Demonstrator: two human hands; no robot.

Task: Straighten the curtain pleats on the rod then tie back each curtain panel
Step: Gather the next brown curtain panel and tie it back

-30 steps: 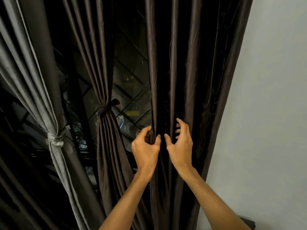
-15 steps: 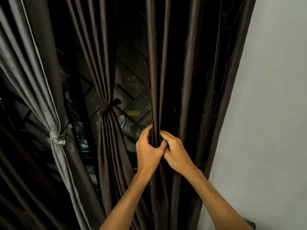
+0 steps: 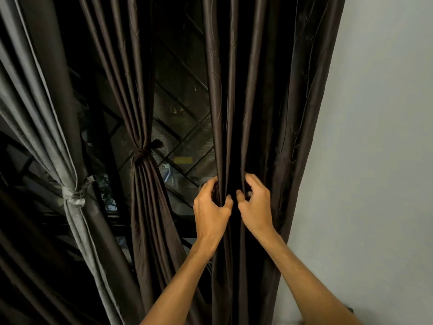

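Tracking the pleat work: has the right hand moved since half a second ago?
Yes. The right hand has shifted right, toward the wall, off the left hand it touched; dark curtain now shows between them.

Three panels: grey panel (image 3: 42,118), tied brown panel (image 3: 143,214), loose brown panel (image 3: 283,109). Two ties: grey tie (image 3: 73,198), brown tie (image 3: 140,153). Two hands: left hand (image 3: 210,211), right hand (image 3: 256,207).

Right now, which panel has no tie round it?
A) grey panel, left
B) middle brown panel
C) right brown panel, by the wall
C: the right panel hangs loose and untied, with the left hand and right hand gripping it; the grey panel and middle panel are each cinched at mid-height.
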